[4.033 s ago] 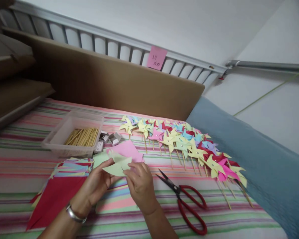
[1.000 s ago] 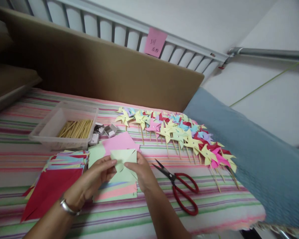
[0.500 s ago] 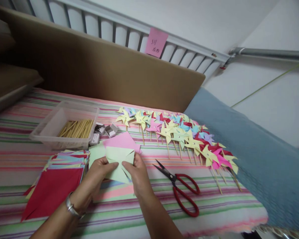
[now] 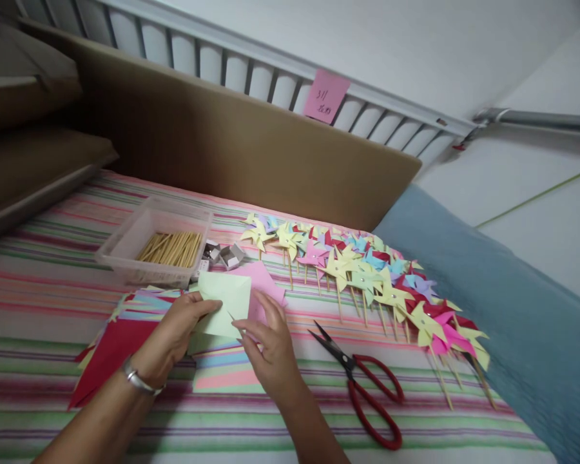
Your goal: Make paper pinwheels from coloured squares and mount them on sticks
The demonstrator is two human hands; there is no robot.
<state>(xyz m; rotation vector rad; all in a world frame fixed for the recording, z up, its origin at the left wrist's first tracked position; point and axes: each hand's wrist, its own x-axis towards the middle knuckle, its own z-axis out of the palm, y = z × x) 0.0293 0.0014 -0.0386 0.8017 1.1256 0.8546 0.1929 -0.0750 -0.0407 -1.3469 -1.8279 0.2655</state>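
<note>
A pale green paper square (image 4: 228, 291) with slits cut in from its corners is held up above the cloth. My left hand (image 4: 180, 325) grips its left edge, thumb on top. At the lower right corner, by a slit, my right hand (image 4: 270, 341) pinches the paper between thumb and index finger, its other fingers loosely raised. Behind the square lies a pink paper sheet (image 4: 265, 283), partly covered. Below it are layered pastel sheets (image 4: 227, 377). Red-handled scissors (image 4: 350, 367) rest to the right with blades parted. A stack of coloured paper topped with red (image 4: 118, 345) sits left.
A clear plastic box (image 4: 120, 248) holds thin wooden sticks (image 4: 171, 249). Small white cartons (image 4: 232, 256) stand beside it. Rows of finished paper pinwheels (image 4: 365, 277) cover the right of the striped cloth (image 4: 43, 322). A brown board (image 4: 251, 148) stands behind; cardboard (image 4: 38, 171) is far left.
The square has turned upward and shifted in my hands. My right hand has moved from the right edge to the lower right corner, its fingers spread more. The view has swung left.
</note>
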